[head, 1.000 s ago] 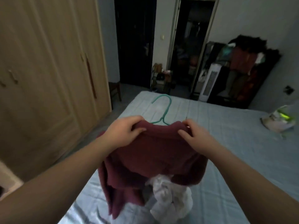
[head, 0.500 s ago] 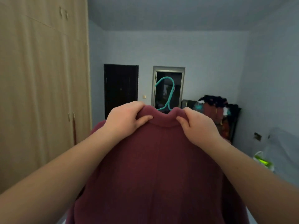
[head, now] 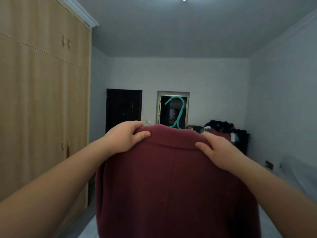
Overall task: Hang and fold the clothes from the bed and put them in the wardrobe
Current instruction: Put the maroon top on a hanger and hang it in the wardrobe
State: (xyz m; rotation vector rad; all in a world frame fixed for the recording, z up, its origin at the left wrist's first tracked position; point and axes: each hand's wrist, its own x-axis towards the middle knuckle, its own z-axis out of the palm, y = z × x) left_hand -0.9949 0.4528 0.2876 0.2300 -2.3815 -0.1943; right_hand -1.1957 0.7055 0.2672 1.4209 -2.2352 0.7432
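Hands [head: 126, 136] grip sweater [head: 171, 186] shoulders.

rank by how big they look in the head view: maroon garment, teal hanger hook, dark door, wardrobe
1. wardrobe
2. maroon garment, though it is held near the camera
3. dark door
4. teal hanger hook
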